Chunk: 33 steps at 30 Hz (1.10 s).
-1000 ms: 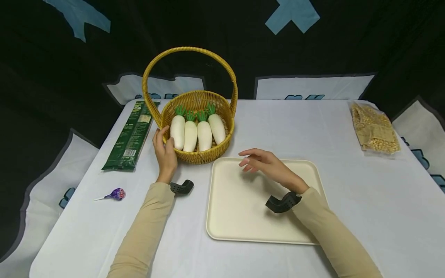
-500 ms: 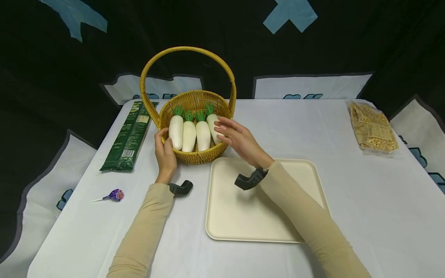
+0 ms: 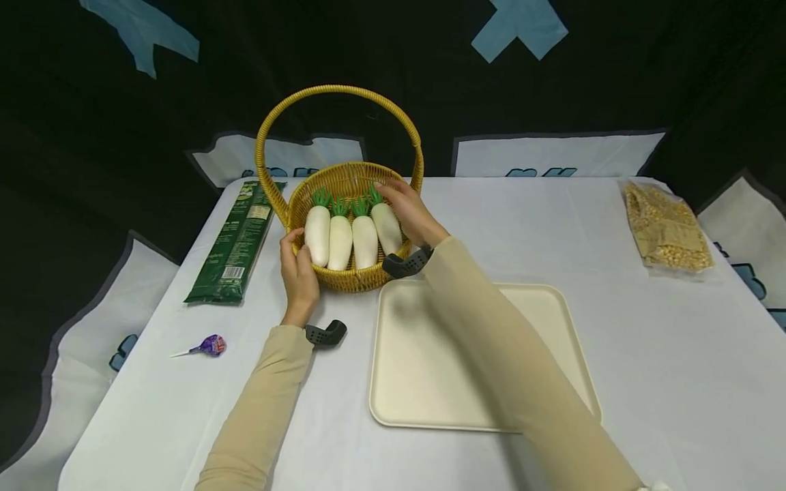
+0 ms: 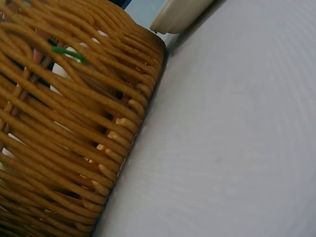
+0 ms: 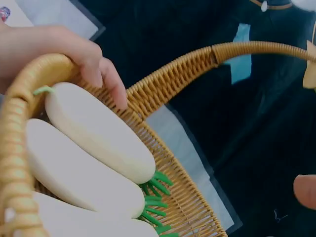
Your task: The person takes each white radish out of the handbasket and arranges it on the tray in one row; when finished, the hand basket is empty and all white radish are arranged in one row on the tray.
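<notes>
A yellow wicker basket [image 3: 346,281] with a tall arched handle holds several white radishes [image 3: 340,242] with green leaf tops, lying side by side. My left hand [image 3: 299,279] grips the basket's left rim; in the right wrist view its fingers [image 5: 112,81] hook over the edge. Over the basket's right side, my right hand [image 3: 410,210] reaches with extended fingers to the leaves of the rightmost radish [image 3: 385,228], covering part of it. Only a fingertip [image 5: 306,191] of that hand shows in the right wrist view, apart from the radishes there. The left wrist view shows the woven wall [image 4: 74,113].
A cream tray [image 3: 430,382] lies in front of the basket to the right, under my right forearm. Left of the basket are a green packet [image 3: 227,245] and a purple-wrapped lollipop [image 3: 211,345]. A bag of yellow kernels [image 3: 666,228] lies at the far right.
My right hand has moved left and away from me, from above the tray into the right side of the basket. The left hand has stayed on the basket's rim.
</notes>
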Each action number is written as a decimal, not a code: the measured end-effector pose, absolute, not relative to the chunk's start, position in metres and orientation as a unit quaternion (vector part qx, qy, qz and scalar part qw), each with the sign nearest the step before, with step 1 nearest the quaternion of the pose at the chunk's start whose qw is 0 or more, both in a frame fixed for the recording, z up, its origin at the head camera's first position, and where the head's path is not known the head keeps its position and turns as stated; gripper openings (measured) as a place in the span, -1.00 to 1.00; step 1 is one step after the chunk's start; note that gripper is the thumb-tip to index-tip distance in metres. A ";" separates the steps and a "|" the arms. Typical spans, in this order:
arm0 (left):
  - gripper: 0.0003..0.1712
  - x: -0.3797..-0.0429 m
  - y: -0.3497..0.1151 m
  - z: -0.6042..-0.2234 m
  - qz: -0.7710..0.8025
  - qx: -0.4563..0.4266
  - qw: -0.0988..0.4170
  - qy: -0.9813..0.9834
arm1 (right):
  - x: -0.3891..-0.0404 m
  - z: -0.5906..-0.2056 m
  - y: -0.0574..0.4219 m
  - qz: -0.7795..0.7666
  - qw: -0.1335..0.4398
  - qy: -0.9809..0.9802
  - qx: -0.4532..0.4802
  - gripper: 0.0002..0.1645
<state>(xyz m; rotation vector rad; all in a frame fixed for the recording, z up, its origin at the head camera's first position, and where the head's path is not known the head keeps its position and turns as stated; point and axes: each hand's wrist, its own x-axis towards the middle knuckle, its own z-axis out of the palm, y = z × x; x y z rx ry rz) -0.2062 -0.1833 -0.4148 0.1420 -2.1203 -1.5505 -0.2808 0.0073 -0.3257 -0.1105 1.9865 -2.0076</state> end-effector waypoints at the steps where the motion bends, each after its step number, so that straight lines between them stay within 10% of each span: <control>1: -0.55 -0.206 -0.183 -0.415 -0.570 0.052 0.255 -0.779 | -0.282 -0.325 0.005 -0.689 0.169 0.704 -0.030 -0.24; 33: -0.59 -0.206 -0.185 -0.413 -0.566 0.048 0.261 -0.781 | -0.288 -0.331 -0.010 -0.431 0.250 0.867 -0.019 0.02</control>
